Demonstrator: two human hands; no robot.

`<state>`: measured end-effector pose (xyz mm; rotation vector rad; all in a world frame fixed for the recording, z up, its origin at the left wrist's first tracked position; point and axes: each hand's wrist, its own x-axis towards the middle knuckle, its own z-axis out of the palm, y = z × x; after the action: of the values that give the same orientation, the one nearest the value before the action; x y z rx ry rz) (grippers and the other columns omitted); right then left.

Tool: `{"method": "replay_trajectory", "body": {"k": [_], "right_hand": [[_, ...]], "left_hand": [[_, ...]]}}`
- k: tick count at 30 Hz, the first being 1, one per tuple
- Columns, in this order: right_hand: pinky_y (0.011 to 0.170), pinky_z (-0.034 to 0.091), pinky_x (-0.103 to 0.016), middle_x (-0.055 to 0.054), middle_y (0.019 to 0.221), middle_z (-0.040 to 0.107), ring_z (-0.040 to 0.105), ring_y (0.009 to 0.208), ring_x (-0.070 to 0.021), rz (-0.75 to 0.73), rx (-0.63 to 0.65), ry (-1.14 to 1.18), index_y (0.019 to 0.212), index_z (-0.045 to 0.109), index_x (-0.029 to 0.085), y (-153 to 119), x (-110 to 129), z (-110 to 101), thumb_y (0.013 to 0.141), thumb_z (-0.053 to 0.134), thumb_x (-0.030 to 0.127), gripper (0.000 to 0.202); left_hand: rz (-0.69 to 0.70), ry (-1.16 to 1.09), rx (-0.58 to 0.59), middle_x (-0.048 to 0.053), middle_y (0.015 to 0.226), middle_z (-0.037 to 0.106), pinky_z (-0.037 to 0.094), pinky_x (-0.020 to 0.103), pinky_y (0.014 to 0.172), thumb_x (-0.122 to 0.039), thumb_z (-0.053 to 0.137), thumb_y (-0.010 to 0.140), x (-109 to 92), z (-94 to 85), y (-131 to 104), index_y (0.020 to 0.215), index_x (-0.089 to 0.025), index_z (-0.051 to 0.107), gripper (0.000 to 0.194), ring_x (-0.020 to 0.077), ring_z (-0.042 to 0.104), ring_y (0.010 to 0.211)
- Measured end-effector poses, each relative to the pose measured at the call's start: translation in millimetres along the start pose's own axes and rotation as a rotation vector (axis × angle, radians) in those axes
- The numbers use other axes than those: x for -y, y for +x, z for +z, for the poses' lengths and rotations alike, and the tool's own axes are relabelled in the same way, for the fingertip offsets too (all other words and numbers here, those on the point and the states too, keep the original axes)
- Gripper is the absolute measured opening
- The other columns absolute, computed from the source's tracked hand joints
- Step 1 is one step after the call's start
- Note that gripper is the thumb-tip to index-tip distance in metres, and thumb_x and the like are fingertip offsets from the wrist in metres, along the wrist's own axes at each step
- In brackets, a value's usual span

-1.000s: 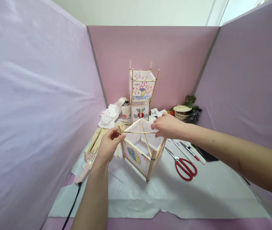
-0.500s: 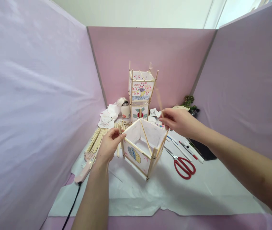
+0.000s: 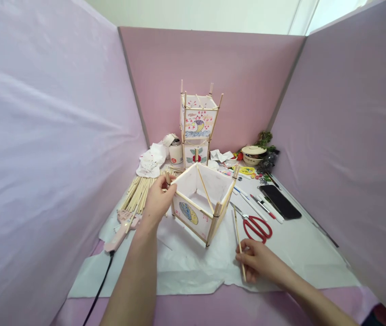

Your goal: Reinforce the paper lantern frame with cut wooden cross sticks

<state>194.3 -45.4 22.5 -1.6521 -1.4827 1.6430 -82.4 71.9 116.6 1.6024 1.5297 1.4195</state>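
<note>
Left hand (image 3: 159, 195) is pinching a corner of the open paper box frame (image 3: 193, 218), while the right hand (image 3: 252, 259) grips a thin stick (image 3: 238, 237) just beside the red scissors (image 3: 258, 227).

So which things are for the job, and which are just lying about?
Seems part of the job:
paper-sided frame, in the left hand
thin stick, in the right hand
spare sticks
pink corded tool
red-handled scissors

Probably just lying about:
black phone
lidded bowl
white jar
crumpled paper
</note>
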Motion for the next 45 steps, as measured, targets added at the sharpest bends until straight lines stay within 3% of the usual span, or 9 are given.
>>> {"method": "replay_trajectory", "body": {"k": [4, 10, 13, 16, 21, 25, 29, 36, 45], "right_hand": [[0.040, 0.043, -0.025, -0.001, 0.058, 0.062, 0.058, 0.042, -0.0158, -0.046, -0.161, -0.252, 0.087, 0.050, 0.021, -9, 28, -22, 0.084, 0.051, 0.044, 0.024], [0.049, 0.043, -0.022, 0.001, 0.058, 0.062, 0.059, 0.050, -0.0129, -0.355, -0.484, -0.503, 0.075, 0.055, 0.022, -55, 137, -57, 0.089, 0.045, 0.049, 0.032], [0.050, 0.043, -0.021, -0.001, 0.069, 0.067, 0.062, 0.055, -0.0123, -0.476, -0.381, -0.578, 0.080, 0.058, 0.021, -36, 185, -48, 0.090, 0.044, 0.044, 0.028], [0.048, 0.040, -0.022, -0.004, 0.069, 0.068, 0.061, 0.052, -0.0127, -0.422, -0.217, -0.766, 0.080, 0.059, 0.018, 7, 210, -29, 0.089, 0.048, 0.043, 0.029], [0.055, 0.040, -0.026, -0.004, 0.052, 0.061, 0.057, 0.051, -0.0157, -0.443, -0.192, -0.917, 0.063, 0.058, 0.017, 58, 217, -10, 0.087, 0.050, 0.034, 0.031], [0.052, 0.040, -0.024, -0.003, 0.048, 0.059, 0.055, 0.048, -0.0144, -0.459, -0.189, -0.872, 0.057, 0.051, 0.018, 61, 217, -9, 0.081, 0.049, 0.020, 0.024], [0.047, 0.040, -0.020, -0.002, 0.056, 0.064, 0.054, 0.047, -0.0117, -0.496, -0.154, -0.770, 0.071, 0.051, 0.018, 55, 221, -11, 0.086, 0.046, 0.025, 0.017], [0.052, 0.041, -0.019, -0.001, 0.075, 0.064, 0.054, 0.054, -0.0097, -0.930, -0.355, -0.410, 0.095, 0.047, 0.020, 40, 241, -40, 0.093, 0.038, 0.037, 0.019], [0.058, 0.032, -0.021, 0.002, 0.069, 0.062, 0.049, 0.056, -0.0097, -0.808, -0.239, -0.996, 0.080, 0.054, 0.020, 28, 254, -50, 0.091, 0.041, 0.028, 0.018]], "left_hand": [[0.014, 0.021, 0.009, 0.000, 0.087, 0.064, 0.039, 0.026, 0.068, -0.028, 0.057, 0.076, -1, -0.9, -2, 0.095, -0.022, 0.066, 0.022, 0.0169, 0.054, 0.076], [-0.015, -0.008, 0.032, 0.002, 0.093, 0.071, 0.042, 0.028, 0.071, -0.031, 0.058, 0.076, 0, -3.6, -3, 0.096, -0.022, 0.072, 0.026, 0.0221, 0.062, 0.085], [-0.013, 0.022, 0.026, 0.001, 0.093, 0.073, 0.043, 0.028, 0.073, -0.026, 0.056, 0.076, 0, -5.0, -3, 0.096, -0.024, 0.074, 0.027, 0.0232, 0.063, 0.089], [-0.005, 0.080, 0.006, 0.001, 0.093, 0.073, 0.042, 0.029, 0.073, -0.022, 0.054, 0.076, -2, -6.7, -3, 0.096, -0.025, 0.075, 0.029, 0.0238, 0.063, 0.089], [0.045, 0.125, -0.013, 0.002, 0.093, 0.073, 0.042, 0.030, 0.074, -0.020, 0.052, 0.076, -5, -7.5, -5, 0.095, -0.025, 0.074, 0.030, 0.0242, 0.063, 0.089], [0.064, 0.219, -0.079, 0.005, 0.088, 0.072, 0.041, 0.030, 0.070, -0.020, 0.050, 0.077, -5, -6.3, -5, 0.094, -0.023, 0.074, 0.029, 0.0242, 0.063, 0.084], [0.067, 0.246, -0.081, 0.005, 0.089, 0.072, 0.041, 0.030, 0.072, -0.020, 0.050, 0.076, -3, -7.1, -4, 0.095, -0.022, 0.074, 0.030, 0.0244, 0.063, 0.086], [0.003, 0.134, 0.038, 0.000, 0.095, 0.073, 0.043, 0.030, 0.074, -0.025, 0.052, 0.076, 5, -12.5, -1, 0.096, -0.026, 0.074, 0.029, 0.0232, 0.063, 0.090], [-0.025, 0.154, 0.058, 0.001, 0.093, 0.073, 0.043, 0.030, 0.072, -0.026, 0.053, 0.077, 1, -13.9, -1, 0.099, -0.026, 0.074, 0.030, 0.0232, 0.063, 0.088]]}}
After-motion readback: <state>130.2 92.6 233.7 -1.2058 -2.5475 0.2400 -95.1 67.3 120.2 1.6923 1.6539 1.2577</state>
